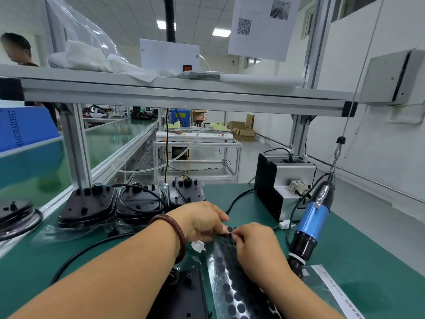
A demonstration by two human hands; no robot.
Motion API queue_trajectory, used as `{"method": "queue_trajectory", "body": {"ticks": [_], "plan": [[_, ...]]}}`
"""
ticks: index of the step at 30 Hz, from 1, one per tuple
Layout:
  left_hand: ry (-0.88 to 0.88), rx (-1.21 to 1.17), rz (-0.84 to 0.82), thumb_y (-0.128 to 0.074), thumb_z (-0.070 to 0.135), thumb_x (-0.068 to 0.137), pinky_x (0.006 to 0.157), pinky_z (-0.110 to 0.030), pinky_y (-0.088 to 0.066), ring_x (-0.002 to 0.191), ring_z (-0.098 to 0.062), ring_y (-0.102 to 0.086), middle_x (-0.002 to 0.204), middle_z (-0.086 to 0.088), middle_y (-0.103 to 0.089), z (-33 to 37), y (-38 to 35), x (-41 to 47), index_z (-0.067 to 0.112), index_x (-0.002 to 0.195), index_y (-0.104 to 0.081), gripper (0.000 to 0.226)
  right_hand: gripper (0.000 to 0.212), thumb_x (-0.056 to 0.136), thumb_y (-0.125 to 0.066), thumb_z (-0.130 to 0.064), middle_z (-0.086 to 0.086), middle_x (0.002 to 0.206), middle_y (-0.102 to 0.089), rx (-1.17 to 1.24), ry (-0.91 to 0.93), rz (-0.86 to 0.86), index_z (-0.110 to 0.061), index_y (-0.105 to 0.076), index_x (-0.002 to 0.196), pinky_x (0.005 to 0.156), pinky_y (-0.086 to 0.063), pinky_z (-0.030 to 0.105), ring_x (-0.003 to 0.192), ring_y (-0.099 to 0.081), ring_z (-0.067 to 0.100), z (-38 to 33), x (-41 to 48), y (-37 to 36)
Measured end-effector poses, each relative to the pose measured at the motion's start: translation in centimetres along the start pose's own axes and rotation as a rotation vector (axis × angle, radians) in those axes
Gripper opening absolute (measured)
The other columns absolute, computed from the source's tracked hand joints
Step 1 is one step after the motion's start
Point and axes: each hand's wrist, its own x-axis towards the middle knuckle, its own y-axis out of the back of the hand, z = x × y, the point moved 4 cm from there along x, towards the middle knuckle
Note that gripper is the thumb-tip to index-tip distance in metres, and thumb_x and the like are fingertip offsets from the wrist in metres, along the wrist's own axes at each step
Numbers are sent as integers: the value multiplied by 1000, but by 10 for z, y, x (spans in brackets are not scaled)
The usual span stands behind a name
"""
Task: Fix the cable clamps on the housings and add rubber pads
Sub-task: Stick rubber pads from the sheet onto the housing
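My left hand (202,221) is curled round the far end of the glossy backing sheet of round black rubber pads (230,286) and steadies it above the green desk (356,249). My right hand (257,240) pinches one loose black pad (230,230), which stands up at the sheet's top edge between my fingertips. The flat black plastic housing (184,295) that I take to be next for pads lies just left of the sheet, partly under my left forearm. A row of black housings with cables (87,203) waits along the back of the desk. A small white plastic piece (198,246) sits just below my left hand; I cannot tell whether it is a clamp. The blue-bodied electric screwdriver (312,217) hangs at my right, untouched. To do this well, I should peel from the pad's edge at a low angle while my left hand holds the sheet taut, so neighbouring pads stay put. I should also grip only the rim, keep my skin off the sticky face, carry the pad straight to its seat, and press it flat.
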Motion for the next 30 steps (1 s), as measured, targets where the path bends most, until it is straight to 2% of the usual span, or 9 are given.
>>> {"method": "queue_trajectory", "body": {"ticks": [3, 6, 8, 12, 16, 21, 27, 30], "plan": [[1, -84, -44, -53, -9, 88, 71, -32, -48, 64, -14, -60, 76, -2, -67, 3, 1, -2, 15, 100, -53, 27, 27, 98, -45, -30, 4, 91, -61, 10, 20, 56, -19, -69, 97, 71, -40, 29, 86, -57, 22, -1, 0, 3], [-14, -114, -64, -52, -11, 88, 69, -36, -52, 61, -15, -62, 69, -4, -69, 9, 2, -4, 12, 100, -50, 27, 28, 99, -44, -30, 4, 88, -59, 9, 30, 79, -17, -68, 95, 69, -39, 30, 83, -57, 23, -2, -1, 5], [-27, -136, -61, -54, -12, 87, 72, -37, -53, 64, -16, -63, 76, -8, -67, 11, 3, -5, 11, 101, -50, 28, 28, 99, -46, -28, 4, 90, -62, 71, 21, 95, -16, -70, 97, 73, -44, 31, 83, -58, 22, -2, -1, 6], [-51, -154, -51, -59, -12, 84, 71, -34, -53, 68, -16, -59, 79, -9, -63, 12, 5, -8, 10, 100, -51, 29, 26, 98, -48, -25, 5, 91, -65, 151, 27, 117, -15, -72, 98, 78, -46, 33, 86, -59, 22, -5, -2, 8], [-81, -150, -43, -60, -12, 83, 68, -31, -55, 71, -15, -63, 79, -6, -65, 11, 3, -11, 11, 102, -50, 31, 23, 97, -50, -25, 3, 89, -65, 186, 19, 140, -16, -72, 95, 76, -47, 32, 84, -58, 19, -5, -3, 10], [-130, -118, -26, -59, -12, 83, 66, -25, -57, 85, -15, -61, 92, -10, -60, 12, 0, -14, 9, 110, -48, 36, 25, 97, -49, -29, 0, 88, -64, 163, -5, 128, -16, -69, 91, 74, -48, 33, 82, -58, 18, -6, -2, 12], [-135, -158, -14, -57, -13, 84, 71, -28, -57, 79, -14, -61, 85, -8, -59, 12, -2, -15, 7, 111, -46, 35, 23, 96, -45, -25, 2, 87, -61, 108, 6, 122, -13, -63, 89, 76, -46, 37, 82, -57, 22, -8, -2, 12], [-127, -180, -24, -58, -13, 85, 68, -26, -57, 78, -13, -62, 83, -7, -60, 13, -1, -18, 6, 112, -45, 35, 18, 95, -48, -24, -3, 84, -59, 160, -13, 146, -15, -61, 87, 73, -45, 32, 79, -55, 17, -6, -3, 12]]}}
